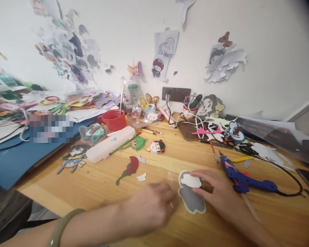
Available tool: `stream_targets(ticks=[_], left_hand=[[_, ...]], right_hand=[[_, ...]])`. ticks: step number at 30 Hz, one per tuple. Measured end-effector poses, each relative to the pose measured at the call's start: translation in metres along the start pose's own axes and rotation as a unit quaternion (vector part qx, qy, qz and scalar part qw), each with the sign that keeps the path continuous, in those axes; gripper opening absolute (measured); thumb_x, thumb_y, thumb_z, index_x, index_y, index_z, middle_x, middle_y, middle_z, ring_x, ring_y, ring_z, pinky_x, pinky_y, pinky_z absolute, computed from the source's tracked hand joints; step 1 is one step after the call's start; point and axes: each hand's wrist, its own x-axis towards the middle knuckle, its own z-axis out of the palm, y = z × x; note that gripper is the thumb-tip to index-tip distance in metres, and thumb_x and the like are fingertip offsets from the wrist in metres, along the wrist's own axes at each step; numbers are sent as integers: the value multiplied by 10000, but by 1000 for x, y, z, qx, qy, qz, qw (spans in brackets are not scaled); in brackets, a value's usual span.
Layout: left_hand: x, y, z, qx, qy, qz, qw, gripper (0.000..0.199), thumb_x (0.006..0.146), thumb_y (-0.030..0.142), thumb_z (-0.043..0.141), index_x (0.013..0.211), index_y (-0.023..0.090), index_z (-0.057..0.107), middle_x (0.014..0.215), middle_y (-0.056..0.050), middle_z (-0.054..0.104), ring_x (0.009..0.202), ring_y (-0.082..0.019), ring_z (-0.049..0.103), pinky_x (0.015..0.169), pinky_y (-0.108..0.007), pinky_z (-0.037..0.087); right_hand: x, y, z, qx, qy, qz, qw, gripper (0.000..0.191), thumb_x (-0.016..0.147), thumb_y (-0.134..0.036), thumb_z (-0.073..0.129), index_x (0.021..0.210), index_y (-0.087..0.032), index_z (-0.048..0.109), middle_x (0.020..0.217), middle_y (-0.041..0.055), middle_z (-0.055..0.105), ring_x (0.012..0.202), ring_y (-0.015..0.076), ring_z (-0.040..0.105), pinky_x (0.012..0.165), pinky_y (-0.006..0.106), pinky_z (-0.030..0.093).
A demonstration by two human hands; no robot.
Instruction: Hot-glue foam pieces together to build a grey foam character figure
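On the wooden table lies a grey cloud-like cutout with a pale green edge, and a white paper piece sits on its upper part. The thumb and forefinger of my right hand grip the cutout at its upper right, touching the white piece. Just left of it, apart from the cutout, my left hand hovers with curled fingers, blurred by motion; whatever may be in them is hidden. To the right of my right hand lies a blue glue gun on its side.
A red-and-green cutout and white scraps lie behind my left hand. Farther back are a white case, character cutouts and a red mug. Tangled cables run near the wall socket; a blue mat is at left.
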Motion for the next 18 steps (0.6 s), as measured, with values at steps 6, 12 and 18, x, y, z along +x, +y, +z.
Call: stream_targets(ticks=[6, 12, 18], left_hand=[[21, 39, 31, 126, 42, 36, 991, 259, 847, 163, 422, 1012, 37, 576, 1046, -166, 599, 796, -215, 579, 526, -272, 494], [30, 43, 45, 202, 93, 36, 974, 215, 797, 152, 424, 826, 95, 629, 850, -127, 675, 676, -209, 613, 476, -257, 482], [31, 45, 49, 249, 114, 70, 959, 237, 819, 131, 413, 813, 95, 648, 827, -116, 694, 648, -173, 638, 506, -226, 499]], right_hand=[[-1, -4, -7, 4, -45, 6, 999, 237, 757, -232, 603, 993, -225, 627, 1092, 51, 614, 1046, 222, 536, 918, 382, 430], [0, 1, -6, 24, -50, -1, 998, 211, 759, -247, 623, 969, -241, 641, 1072, 41, 624, 1034, 221, 542, 900, 398, 437], [0, -1, -6, 48, -60, -11, 997, 185, 774, -199, 613, 953, -239, 637, 1017, 35, 636, 1003, 206, 547, 871, 377, 449]])
